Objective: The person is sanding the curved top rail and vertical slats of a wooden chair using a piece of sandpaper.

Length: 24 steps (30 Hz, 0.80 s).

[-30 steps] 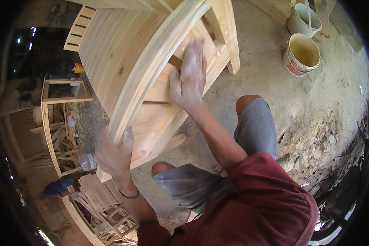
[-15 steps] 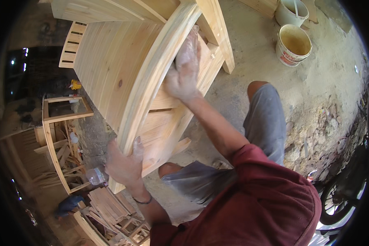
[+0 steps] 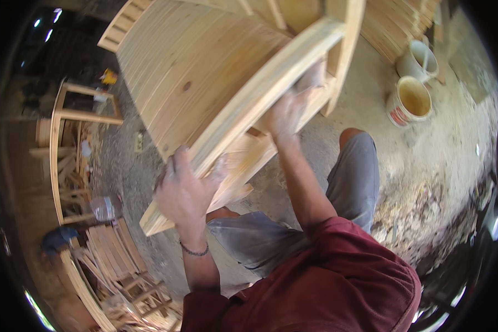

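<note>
A large piece of pale wooden furniture (image 3: 205,72) with a planked panel stands tilted before me. Along its near side runs a thick curved rail (image 3: 260,99). My left hand (image 3: 185,191), dusty and with a dark bracelet at the wrist, is clasped over the rail's lower left end, thumb on the near side. Farther up, my right hand (image 3: 288,113) reaches in under the rail. Its fingers press a flat greyish-brown piece (image 3: 314,77) against the wood; blur hides its exact kind. Part of the right fingers is hidden by the rail.
Two buckets (image 3: 409,102) stand on the concrete floor at the far right. On the left are a wooden frame (image 3: 55,160), a clear plastic bottle (image 3: 105,208) and a stack of wood strips (image 3: 113,246). Rubble (image 3: 420,216) lies along the right wall.
The view has shifted, so the furniture and buckets sit differently in it. My right hand still works under the rail; my left hand keeps its hold near the rail's lower end.
</note>
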Each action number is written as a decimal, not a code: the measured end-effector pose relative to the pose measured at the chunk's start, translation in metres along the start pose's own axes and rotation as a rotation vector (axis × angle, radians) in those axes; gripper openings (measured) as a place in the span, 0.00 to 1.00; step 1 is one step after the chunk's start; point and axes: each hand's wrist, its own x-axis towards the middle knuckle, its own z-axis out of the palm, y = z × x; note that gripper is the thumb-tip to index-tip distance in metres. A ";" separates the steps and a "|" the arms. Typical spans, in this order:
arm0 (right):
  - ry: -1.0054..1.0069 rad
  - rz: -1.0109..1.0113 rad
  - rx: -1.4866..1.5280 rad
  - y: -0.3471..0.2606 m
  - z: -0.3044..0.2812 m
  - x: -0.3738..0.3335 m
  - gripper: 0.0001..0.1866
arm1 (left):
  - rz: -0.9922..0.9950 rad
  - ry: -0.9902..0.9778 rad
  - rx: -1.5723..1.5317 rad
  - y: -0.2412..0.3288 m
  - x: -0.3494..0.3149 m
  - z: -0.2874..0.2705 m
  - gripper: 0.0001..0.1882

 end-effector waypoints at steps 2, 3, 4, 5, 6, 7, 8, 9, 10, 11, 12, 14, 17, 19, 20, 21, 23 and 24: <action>0.036 -0.087 0.024 -0.004 0.004 0.009 0.41 | 0.042 0.042 -0.020 0.000 0.001 0.002 0.36; 0.039 -0.210 0.071 -0.010 0.009 0.001 0.42 | 0.067 0.064 -0.028 -0.002 0.003 0.001 0.36; 0.054 -0.328 0.095 -0.016 0.009 -0.005 0.42 | 0.063 0.073 -0.032 -0.003 0.004 0.001 0.36; 0.061 -0.435 0.122 -0.021 0.011 -0.012 0.43 | 0.065 0.065 -0.026 -0.005 0.002 0.000 0.37; 0.044 -0.457 0.035 -0.011 0.009 -0.016 0.44 | 0.067 0.055 -0.020 -0.007 0.001 -0.001 0.37; 0.032 -0.484 -0.052 0.000 0.009 -0.019 0.45 | 0.063 0.046 -0.031 -0.008 -0.001 0.000 0.37; 0.058 -0.453 0.036 0.005 0.012 -0.019 0.45 | 0.055 0.036 -0.036 -0.006 -0.001 -0.001 0.37; 0.083 -0.418 0.123 0.010 0.016 -0.018 0.46 | 0.046 0.025 -0.042 -0.004 0.000 -0.001 0.37; 0.099 -0.375 0.170 0.015 0.016 -0.019 0.45 | 0.065 0.046 -0.052 -0.002 0.003 0.000 0.36; 0.114 -0.283 0.196 0.018 0.012 -0.026 0.44 | 0.080 0.061 -0.055 -0.001 0.004 -0.002 0.36; 0.121 -0.196 0.214 0.021 0.007 -0.036 0.44 | 0.096 0.076 -0.059 -0.002 0.004 -0.004 0.36; 0.174 -0.122 0.226 -0.002 -0.002 -0.041 0.42 | 0.106 0.099 -0.066 -0.006 0.003 0.000 0.35; 0.342 -0.361 0.099 -0.015 -0.012 -0.017 0.33 | 0.089 0.078 -0.093 -0.009 -0.002 0.001 0.36; 0.396 -0.495 -0.015 -0.032 -0.015 0.000 0.27 | 0.061 -0.011 -0.109 -0.010 -0.001 -0.003 0.38; 0.395 -0.534 -0.086 -0.029 -0.022 0.003 0.25 | 0.066 0.016 -0.154 -0.012 -0.002 -0.001 0.39; 0.385 -0.570 -0.151 -0.027 -0.028 0.004 0.23 | 0.059 0.038 -0.187 -0.014 -0.006 0.002 0.40; 0.311 -0.488 -0.107 -0.006 -0.042 0.014 0.23 | 0.096 0.033 -0.219 -0.016 -0.007 0.010 0.41; 0.260 -0.422 -0.057 0.003 -0.039 0.017 0.24 | 0.102 0.023 -0.229 -0.015 -0.006 0.012 0.41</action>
